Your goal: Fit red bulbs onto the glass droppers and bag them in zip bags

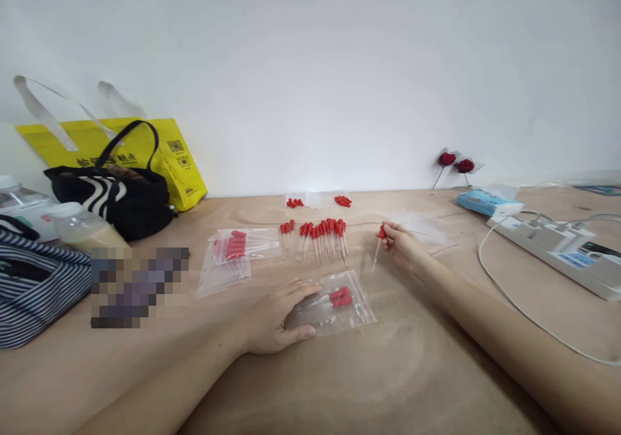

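Observation:
My left hand lies with its fingers apart over the left end of a clear zip bag, which holds a few red-capped droppers. To the right of the loose droppers, my right hand pinches one dropper by its red bulb, the thin clear tube pointing down. A row of several loose droppers lies on the wooden table beyond the bag. Filled bags of droppers overlap at the left. Flat clear bags lie just behind my right hand.
More bagged red bulbs lie near the wall. At the left stand a yellow bag, a black bag, a bottle and a striped bag. A tissue pack and a power strip with a cable are at right.

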The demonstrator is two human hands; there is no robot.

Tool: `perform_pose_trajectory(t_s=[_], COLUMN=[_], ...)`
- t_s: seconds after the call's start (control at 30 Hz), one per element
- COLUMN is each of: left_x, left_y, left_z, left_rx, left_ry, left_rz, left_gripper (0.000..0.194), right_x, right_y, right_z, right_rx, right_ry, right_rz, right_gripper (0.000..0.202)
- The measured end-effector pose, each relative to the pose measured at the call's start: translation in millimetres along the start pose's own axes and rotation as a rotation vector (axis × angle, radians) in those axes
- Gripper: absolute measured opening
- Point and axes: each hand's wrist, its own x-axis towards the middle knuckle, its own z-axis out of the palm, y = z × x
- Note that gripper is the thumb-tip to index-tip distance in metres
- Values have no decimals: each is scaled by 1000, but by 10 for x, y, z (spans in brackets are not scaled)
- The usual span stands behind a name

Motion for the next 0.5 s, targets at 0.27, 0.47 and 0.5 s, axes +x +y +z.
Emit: perform_pose_trajectory(t_s=[0.27, 0.47, 0.5], left_x=[13, 14, 13], left_y=[46, 70, 72], left_z=[-14, -6, -4], left_rx=[26, 17, 16], left_ry=[-3, -18, -25], left_rz=[-22, -50, -58], left_gripper=[56, 56, 57], right_x=[-571, -748, -788], right_y=[149, 97, 86], right_z=[-105, 79, 93], right_rx=[336, 397, 400], right_ry=[7, -33, -53], right_rz=[13, 78, 94], right_gripper=[31, 35, 37])
